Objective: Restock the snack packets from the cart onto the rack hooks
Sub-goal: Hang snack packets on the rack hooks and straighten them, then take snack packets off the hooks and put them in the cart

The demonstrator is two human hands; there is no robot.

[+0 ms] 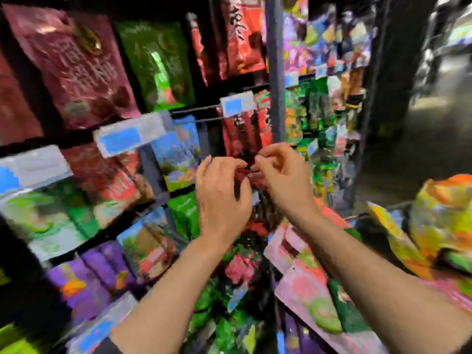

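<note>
Head view, blurred: pink and green packets (304, 284) lie stacked nearest, lower right, probably on the cart. Further in, left hand (222, 198) and right hand (281, 180) both pinch the top edge of a dark red snack packet (251, 226) hanging between them, fingers curled. Judgement: light, soft, crinkly foil, slippery; hold at the stiff header seal beside the hang hole. Beyond, rack hook (196, 108) with blue price tag (236, 104), red packets behind.
</note>
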